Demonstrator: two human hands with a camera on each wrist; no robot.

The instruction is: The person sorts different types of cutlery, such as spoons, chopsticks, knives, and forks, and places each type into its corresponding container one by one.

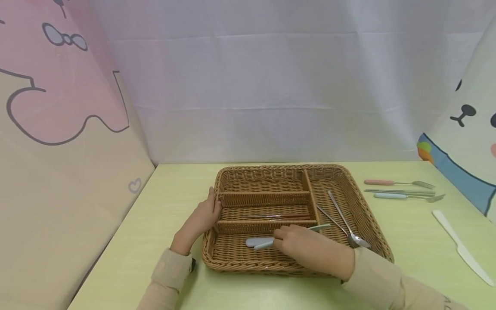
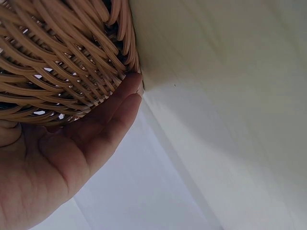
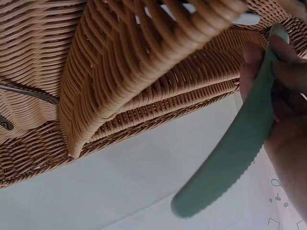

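A brown wicker basket [image 1: 221,267] with several compartments stands on the table. My left hand [image 1: 201,215] grips its left side, with fingers [image 2: 112,122] along the outer weave. Over the front compartment, my right hand [image 1: 302,245] holds a pale green knife [image 3: 235,139] with a serrated edge. Its blade points right and overlaps the divider in the head view. Below it, a grey-blue handle [image 1: 257,242] lies in the front compartment, its other end hidden by my right hand. Chopsticks [image 1: 290,216] with brown ends lie in the middle compartment. Two spoons [image 1: 354,239] rest in the right compartment.
Right of the basket lie a pink-handled fork [image 1: 381,182], a pair of green chopsticks [image 1: 407,192], a blue-handled fork [image 1: 391,196] and a white knife [image 1: 461,245]. A white curtain [image 1: 271,94] hangs behind the table, with printed cloths at both sides.
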